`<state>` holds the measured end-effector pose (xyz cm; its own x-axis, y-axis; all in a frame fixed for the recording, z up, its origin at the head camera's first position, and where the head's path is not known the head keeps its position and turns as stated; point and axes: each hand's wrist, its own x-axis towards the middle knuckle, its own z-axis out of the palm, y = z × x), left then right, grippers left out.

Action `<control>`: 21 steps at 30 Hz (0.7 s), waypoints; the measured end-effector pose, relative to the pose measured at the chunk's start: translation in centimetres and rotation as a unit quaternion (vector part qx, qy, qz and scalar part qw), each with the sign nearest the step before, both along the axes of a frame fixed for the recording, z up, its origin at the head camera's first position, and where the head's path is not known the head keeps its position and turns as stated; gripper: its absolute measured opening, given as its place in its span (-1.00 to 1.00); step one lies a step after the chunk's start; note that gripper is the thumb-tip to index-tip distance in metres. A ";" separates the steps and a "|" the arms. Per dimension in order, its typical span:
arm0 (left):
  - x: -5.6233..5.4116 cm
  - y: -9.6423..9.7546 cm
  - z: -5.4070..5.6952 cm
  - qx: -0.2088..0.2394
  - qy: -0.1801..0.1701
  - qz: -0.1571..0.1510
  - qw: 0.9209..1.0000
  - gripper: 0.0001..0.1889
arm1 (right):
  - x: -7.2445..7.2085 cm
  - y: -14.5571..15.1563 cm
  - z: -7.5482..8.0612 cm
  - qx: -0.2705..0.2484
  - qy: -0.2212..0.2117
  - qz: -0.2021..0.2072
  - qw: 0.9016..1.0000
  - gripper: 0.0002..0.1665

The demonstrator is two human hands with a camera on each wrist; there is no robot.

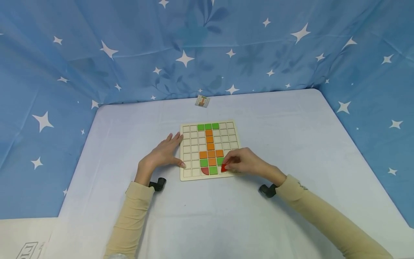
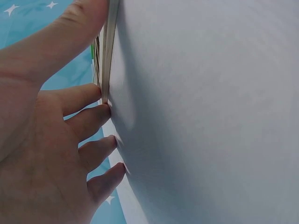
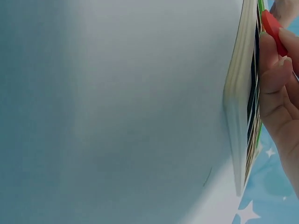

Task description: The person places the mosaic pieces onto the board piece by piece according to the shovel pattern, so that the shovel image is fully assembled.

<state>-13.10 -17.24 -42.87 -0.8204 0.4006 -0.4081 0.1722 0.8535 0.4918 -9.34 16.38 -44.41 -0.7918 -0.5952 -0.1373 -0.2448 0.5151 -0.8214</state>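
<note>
A square wooden grid board [image 1: 187,147] lies flat on the table, with green and orange square tiles set in its middle columns. A red quarter-round tile [image 1: 205,171] sits in the bottom row, left of a green tile [image 1: 213,170]. My right hand [image 1: 244,160] pinches another red tile [image 1: 223,168] between thumb and fingers over the board's lower right part; the right wrist view shows this red tile [image 3: 274,32] too. Spread along the board's left edge, my left hand [image 1: 164,151] touches the rim with straight fingers, thumb on the lower left corner area.
A small picture card [image 1: 202,101] showing a similar grid pattern lies behind the board, near the table's far edge. Blue star-patterned cloth [image 1: 207,46] hangs around the white table [image 1: 291,126]. Black wrist devices [image 1: 267,191] sit below both wrists.
</note>
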 end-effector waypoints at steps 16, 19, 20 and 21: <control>-0.1 0.0 -0.2 0.004 0.003 0.001 1.000 0.27 | 0.8 -1.7 0.1 0.019 0.077 0.022 0.997 -0.92; -0.1 -0.1 -0.2 0.004 0.001 0.000 1.000 0.27 | 0.8 -1.8 0.1 0.030 0.094 0.021 0.995 -0.91; -0.1 -0.1 -0.1 0.004 0.001 0.000 1.000 0.27 | 0.8 -1.9 0.1 0.032 0.098 0.021 0.994 -0.91; 0.0 0.0 -0.1 0.003 0.001 0.000 1.000 0.26 | 0.8 -1.9 0.0 0.035 0.104 0.023 0.994 -0.91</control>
